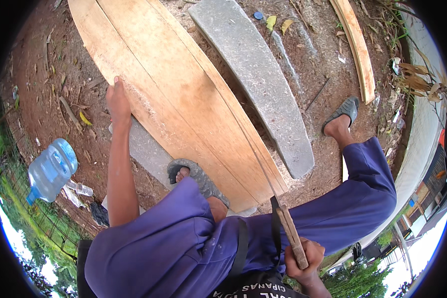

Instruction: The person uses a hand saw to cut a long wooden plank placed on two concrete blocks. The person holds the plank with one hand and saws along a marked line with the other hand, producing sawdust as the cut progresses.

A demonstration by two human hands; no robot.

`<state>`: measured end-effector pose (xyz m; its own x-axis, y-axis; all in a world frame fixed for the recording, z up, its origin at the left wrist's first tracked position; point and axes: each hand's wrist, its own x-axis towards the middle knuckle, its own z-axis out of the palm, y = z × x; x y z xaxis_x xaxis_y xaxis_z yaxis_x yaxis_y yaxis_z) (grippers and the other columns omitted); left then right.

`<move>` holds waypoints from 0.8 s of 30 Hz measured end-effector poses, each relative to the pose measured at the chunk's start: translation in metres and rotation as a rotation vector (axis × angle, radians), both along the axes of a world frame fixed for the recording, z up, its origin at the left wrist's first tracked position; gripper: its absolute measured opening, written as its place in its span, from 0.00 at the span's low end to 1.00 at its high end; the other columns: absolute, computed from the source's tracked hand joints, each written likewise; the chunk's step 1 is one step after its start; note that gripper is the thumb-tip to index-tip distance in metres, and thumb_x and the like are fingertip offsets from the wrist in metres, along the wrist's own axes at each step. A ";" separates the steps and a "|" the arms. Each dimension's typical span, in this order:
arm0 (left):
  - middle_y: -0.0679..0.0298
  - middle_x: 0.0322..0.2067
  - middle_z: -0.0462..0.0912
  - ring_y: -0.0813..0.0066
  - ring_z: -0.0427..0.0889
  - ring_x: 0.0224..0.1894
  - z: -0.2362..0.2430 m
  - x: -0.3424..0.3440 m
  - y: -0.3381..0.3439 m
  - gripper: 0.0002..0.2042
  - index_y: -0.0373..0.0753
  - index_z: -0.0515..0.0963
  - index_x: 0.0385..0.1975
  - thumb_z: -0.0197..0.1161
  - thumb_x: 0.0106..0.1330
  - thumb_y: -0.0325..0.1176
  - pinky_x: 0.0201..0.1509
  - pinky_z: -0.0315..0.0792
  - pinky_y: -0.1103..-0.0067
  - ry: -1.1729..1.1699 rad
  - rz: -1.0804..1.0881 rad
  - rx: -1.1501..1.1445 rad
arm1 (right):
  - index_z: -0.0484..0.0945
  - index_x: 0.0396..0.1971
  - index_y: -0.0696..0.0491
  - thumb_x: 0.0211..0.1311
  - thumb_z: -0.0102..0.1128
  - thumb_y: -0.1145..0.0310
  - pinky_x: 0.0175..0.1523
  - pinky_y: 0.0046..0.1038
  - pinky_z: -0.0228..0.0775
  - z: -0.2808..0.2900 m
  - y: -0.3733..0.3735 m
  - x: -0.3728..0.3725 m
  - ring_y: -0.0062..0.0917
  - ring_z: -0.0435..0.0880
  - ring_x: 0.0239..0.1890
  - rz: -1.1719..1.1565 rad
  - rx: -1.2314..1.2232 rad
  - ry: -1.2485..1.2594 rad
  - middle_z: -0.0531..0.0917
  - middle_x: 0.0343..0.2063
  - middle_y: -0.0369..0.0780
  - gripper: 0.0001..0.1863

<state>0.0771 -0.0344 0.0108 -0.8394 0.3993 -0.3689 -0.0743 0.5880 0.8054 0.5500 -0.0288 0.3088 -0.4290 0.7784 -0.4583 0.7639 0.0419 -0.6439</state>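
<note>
A long pale wooden board [159,84] slants across the ground, with dark lengthwise lines and sawdust on its face. My left hand [118,102] grips its left edge, some fingers hidden against the wood. In my right hand [305,258], closed near my lap, is the wooden handle [289,231] of what looks like a handsaw. Its thin blade [266,171], seen edge-on, runs up along the board near its right side. Teeth are too small to make out. My sandalled foot [196,179] rests at the board's near left edge.
Grey concrete slabs lie beside the board [263,82] and partly under it [146,149]. An empty blue water jug [52,169] is at left. Another wood strip [357,49] lies far right, near my other sandalled foot [343,116]. Leaves and litter dot the soil.
</note>
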 end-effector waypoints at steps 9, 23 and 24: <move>0.54 0.45 0.79 0.68 0.78 0.45 -0.016 -0.006 0.007 0.22 0.26 0.72 0.49 0.48 0.80 0.45 0.53 0.71 0.71 -0.032 -0.141 -0.076 | 0.69 0.20 0.57 0.57 0.66 0.75 0.22 0.33 0.63 -0.125 0.072 -0.111 0.32 0.77 0.15 -0.199 0.021 0.211 0.74 0.14 0.45 0.13; 0.62 0.31 0.73 0.74 0.70 0.35 -0.004 0.008 0.017 0.20 0.33 0.71 0.33 0.47 0.80 0.46 0.45 0.68 0.70 -0.055 -0.057 0.001 | 0.69 0.19 0.58 0.56 0.68 0.76 0.22 0.30 0.63 -0.139 0.079 -0.119 0.26 0.74 0.13 -0.190 0.038 0.175 0.70 0.10 0.45 0.15; 0.63 0.31 0.72 0.74 0.69 0.34 -0.002 0.009 0.017 0.20 0.33 0.71 0.33 0.48 0.80 0.46 0.45 0.68 0.69 -0.064 -0.058 0.006 | 0.70 0.19 0.57 0.55 0.68 0.76 0.22 0.31 0.64 -0.132 0.073 -0.112 0.27 0.74 0.13 -0.197 0.019 0.170 0.71 0.11 0.44 0.14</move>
